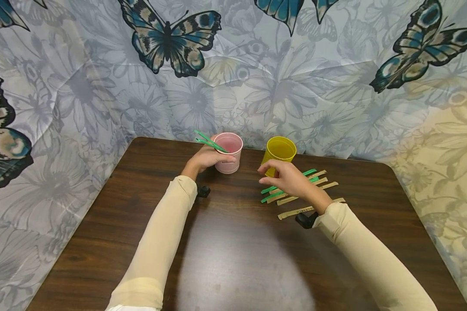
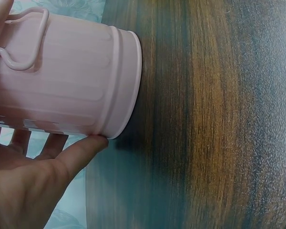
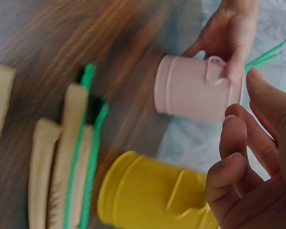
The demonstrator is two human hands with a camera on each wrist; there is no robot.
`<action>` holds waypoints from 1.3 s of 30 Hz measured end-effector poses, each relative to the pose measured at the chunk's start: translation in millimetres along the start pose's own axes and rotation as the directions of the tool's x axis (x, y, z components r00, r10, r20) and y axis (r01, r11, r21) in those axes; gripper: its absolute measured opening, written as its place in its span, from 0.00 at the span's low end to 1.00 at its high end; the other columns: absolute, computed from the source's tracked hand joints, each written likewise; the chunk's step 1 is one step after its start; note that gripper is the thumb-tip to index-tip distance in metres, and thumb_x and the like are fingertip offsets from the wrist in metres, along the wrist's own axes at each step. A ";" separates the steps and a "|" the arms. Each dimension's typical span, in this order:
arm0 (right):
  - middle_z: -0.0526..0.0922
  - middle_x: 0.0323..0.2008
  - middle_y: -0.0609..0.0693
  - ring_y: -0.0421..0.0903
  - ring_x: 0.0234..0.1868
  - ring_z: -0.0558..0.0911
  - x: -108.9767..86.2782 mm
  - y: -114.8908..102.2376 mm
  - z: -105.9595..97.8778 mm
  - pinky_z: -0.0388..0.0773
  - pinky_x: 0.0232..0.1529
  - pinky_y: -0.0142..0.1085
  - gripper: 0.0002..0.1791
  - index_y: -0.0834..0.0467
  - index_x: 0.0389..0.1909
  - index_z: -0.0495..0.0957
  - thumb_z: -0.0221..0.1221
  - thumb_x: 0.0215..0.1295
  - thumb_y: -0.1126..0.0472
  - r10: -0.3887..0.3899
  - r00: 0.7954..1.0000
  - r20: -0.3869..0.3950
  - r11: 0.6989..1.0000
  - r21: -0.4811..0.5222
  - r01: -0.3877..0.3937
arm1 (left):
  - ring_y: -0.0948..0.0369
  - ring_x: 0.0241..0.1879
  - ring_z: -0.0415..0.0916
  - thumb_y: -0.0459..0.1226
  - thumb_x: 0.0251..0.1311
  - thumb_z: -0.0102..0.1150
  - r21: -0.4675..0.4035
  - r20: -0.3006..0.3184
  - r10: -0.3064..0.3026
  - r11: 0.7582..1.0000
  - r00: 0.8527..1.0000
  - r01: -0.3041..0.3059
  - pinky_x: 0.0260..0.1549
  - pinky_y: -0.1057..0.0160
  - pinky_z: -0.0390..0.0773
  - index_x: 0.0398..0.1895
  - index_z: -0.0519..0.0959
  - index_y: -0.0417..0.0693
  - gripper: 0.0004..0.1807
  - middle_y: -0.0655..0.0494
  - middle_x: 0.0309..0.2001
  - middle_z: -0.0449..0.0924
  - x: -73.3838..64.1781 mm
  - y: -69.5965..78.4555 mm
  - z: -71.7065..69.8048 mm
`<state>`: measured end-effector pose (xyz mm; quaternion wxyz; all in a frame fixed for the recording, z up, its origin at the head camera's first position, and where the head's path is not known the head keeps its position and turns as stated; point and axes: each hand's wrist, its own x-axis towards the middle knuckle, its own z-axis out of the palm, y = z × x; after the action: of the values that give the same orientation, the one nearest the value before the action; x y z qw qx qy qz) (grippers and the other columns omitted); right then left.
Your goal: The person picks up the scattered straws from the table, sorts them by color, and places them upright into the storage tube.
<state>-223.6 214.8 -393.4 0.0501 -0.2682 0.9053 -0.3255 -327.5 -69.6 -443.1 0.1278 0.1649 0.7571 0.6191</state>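
Note:
A small pink bucket (image 1: 233, 166) with a wire-like handle stands upright near the back edge of the table. My left hand (image 1: 207, 158) grips it from the left, thumb across its front and fingers round the far side. Two thin green sticks (image 1: 209, 142) lean out over the bucket's left rim. My right hand (image 1: 289, 177) hovers in front of a matching yellow bucket (image 1: 281, 149), fingers loosely bent and thumb apart, nothing between them. Under that hand lie several tan, stick-shaped paper packets (image 1: 292, 213) with dark print and more green sticks (image 3: 91, 167), side by side.
The dark wood-grain table (image 1: 101, 224) ends just behind both buckets. Beyond it hangs a floral cloth backdrop (image 1: 202, 103) with large butterflies. Black bands with small devices (image 1: 305, 221) sit at both wrists.

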 end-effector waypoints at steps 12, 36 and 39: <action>0.87 0.50 0.57 0.45 0.28 0.77 -37.3 42.0 7.2 0.75 0.30 0.33 0.12 0.58 0.51 0.82 0.64 0.69 0.59 0.099 0.994 0.048 0.995 -0.033 -0.097 | 0.52 0.65 0.72 0.38 0.48 0.80 0.010 -0.006 -0.036 0.999 0.999 0.036 0.64 0.51 0.75 0.72 0.64 0.52 0.48 0.50 0.69 0.66 -2.5 -4.5 1.8; 0.82 0.48 0.54 0.52 0.45 0.83 -57.9 97.0 17.7 0.82 0.46 0.49 0.09 0.58 0.48 0.84 0.61 0.72 0.61 0.134 0.989 -0.060 0.949 -0.280 -0.145 | 0.52 0.65 0.72 0.38 0.48 0.80 -0.001 -0.008 -0.051 0.999 0.999 0.051 0.63 0.51 0.75 0.72 0.63 0.51 0.48 0.51 0.67 0.68 -0.4 0.0 0.1; 0.82 0.47 0.54 0.52 0.46 0.83 -58.6 97.2 17.5 0.82 0.47 0.50 0.09 0.58 0.49 0.84 0.60 0.73 0.62 0.122 0.991 -0.062 0.941 -0.309 -0.135 | 0.52 0.65 0.72 0.38 0.48 0.80 0.003 -0.011 -0.063 0.998 0.998 0.063 0.64 0.51 0.75 0.72 0.62 0.50 0.48 0.50 0.68 0.67 0.1 -1.1 0.0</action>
<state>-213.1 298.0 -472.0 0.0091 -0.2063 0.9618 -0.1796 -327.7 -69.7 -444.3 0.1429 0.1379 0.7636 0.6144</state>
